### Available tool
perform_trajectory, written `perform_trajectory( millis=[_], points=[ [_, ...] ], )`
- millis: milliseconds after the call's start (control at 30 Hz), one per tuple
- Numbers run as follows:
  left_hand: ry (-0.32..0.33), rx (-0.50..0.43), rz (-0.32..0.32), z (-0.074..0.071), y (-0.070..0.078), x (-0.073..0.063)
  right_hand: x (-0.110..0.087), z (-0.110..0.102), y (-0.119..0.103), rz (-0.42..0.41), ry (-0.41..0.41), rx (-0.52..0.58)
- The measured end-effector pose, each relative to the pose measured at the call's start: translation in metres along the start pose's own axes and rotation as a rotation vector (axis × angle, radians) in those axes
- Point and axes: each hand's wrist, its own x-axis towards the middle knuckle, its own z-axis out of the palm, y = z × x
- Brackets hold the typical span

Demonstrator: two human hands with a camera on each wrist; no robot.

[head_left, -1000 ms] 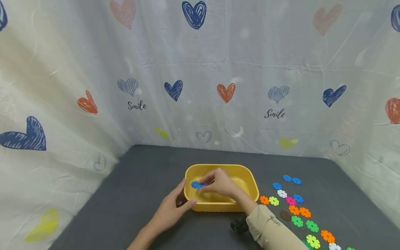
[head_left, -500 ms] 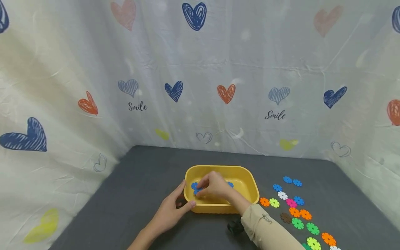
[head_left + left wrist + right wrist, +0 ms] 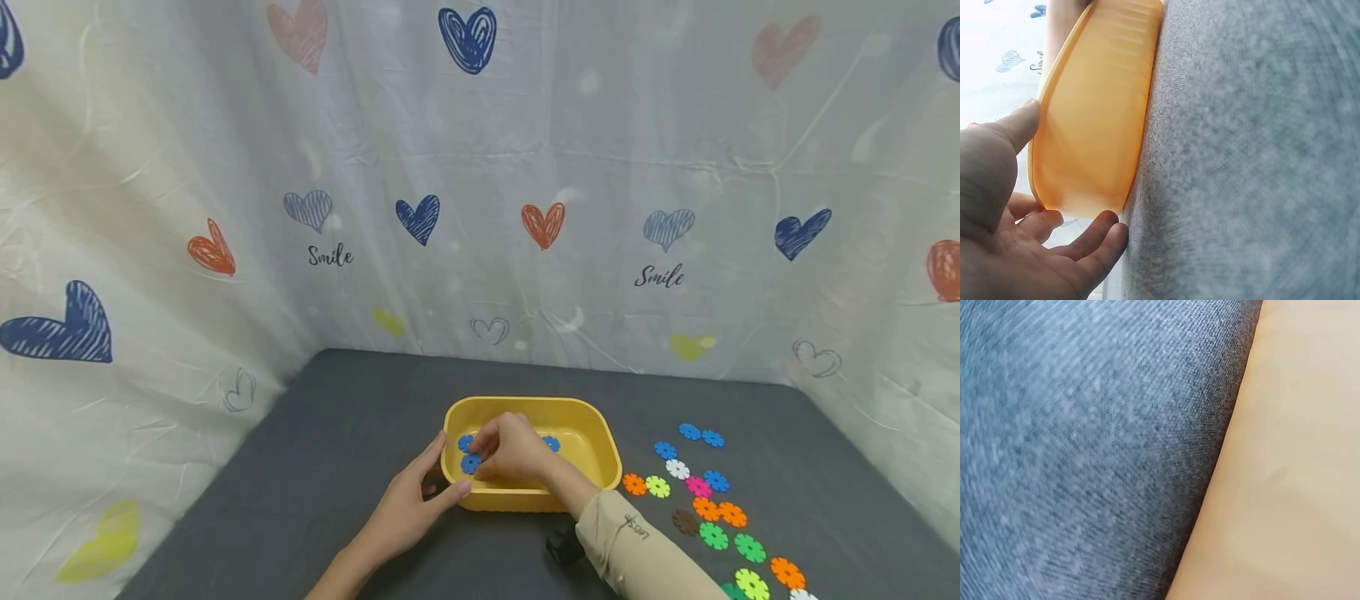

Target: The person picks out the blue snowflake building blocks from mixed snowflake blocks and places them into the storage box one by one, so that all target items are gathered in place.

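A yellow plastic tub (image 3: pixel 600 467) sits on the grey cloth. My left hand (image 3: pixel 408 504) grips its left end, the thumb on the near rim and the fingers around the end wall. In the left wrist view, the fingertips (image 3: pixel 1107 219) of this hand reach along the tub's outside. My right hand (image 3: pixel 513 450) is down inside the tub with bent fingers. Just left of its fingertips are two blue notched discs (image 3: pixel 471 463), and a third blue disc (image 3: pixel 552 443) shows behind the hand. I cannot tell whether its fingers pinch a disc. The right wrist view has only tub wall and cloth.
To the tub's right, several notched discs lie on the cloth in many colours, among them a pink disc (image 3: pixel 699 486), a brown disc (image 3: pixel 686 522) and an orange disc (image 3: pixel 787 572). A black object (image 3: pixel 564 546) is below the right wrist. A heart-print curtain (image 3: pixel 480 283) hangs behind.
The right hand has moved slightly left and down inside the tub. Blue discs now show apart at its fingertips, and another is exposed to its right. The left hand stays put.
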Motion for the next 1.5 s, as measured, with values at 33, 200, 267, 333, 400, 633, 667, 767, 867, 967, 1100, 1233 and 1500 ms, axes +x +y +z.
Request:
perform_trajectory(
  millis=[33, 200, 267, 333, 400, 633, 667, 767, 867, 967, 1100, 1233, 1500],
  points=[
    [0.001, -0.001, 0.003, -0.0001, -0.0002, 0.0, 0.0001, 0.0004, 0.0001, 0.0, 0.0, 0.0],
    [0.005, 0.0, 0.009, -0.0007, -0.0002, -0.0001, 0.0001, 0.001, 0.0005, 0.009, 0.004, 0.007],
    [0.006, 0.003, 0.01, -0.0007, 0.0, -0.0001, -0.0001, 0.0008, 0.0006, 0.011, 0.007, 0.011],
    [0.007, 0.003, 0.009, -0.0006, 0.0003, -0.0002, -0.0002, 0.0007, 0.0006, 0.011, 0.01, 0.01],
    [0.008, 0.003, 0.01, -0.0005, 0.0006, -0.0002, -0.0004, 0.0002, 0.0003, 0.01, 0.012, 0.009],
    [0.009, -0.009, 0.017, 0.001, 0.0012, 0.0011, -0.0006, -0.0018, -0.0007, 0.015, 0.014, -0.001],
    [0.008, -0.01, 0.016, 0.0011, 0.0013, 0.0012, -0.0006, -0.0019, -0.0006, 0.015, 0.015, -0.002],
    [0.007, -0.012, 0.015, 0.0013, 0.0017, 0.0012, -0.0006, -0.0022, -0.0005, 0.014, 0.015, -0.002],
    [0.006, -0.01, 0.014, 0.0011, 0.0022, 0.0007, -0.0006, -0.0023, -0.0009, 0.016, 0.013, 0.0],
    [0.008, -0.009, 0.016, 0.0007, 0.0025, 0.0002, -0.0007, -0.0022, -0.0019, 0.018, 0.012, 0.007],
    [0.01, -0.007, 0.018, 0.0002, 0.0021, -0.0003, -0.0009, -0.0014, -0.0032, 0.016, 0.015, 0.013],
    [0.004, -0.01, 0.017, 0.0, 0.0013, 0.0002, -0.0007, -0.0006, -0.0025, 0.018, 0.019, 0.011],
    [0.013, -0.005, 0.012, 0.0004, 0.0005, 0.0001, -0.0001, -0.0002, -0.0015, 0.017, 0.025, 0.016]
  ],
)
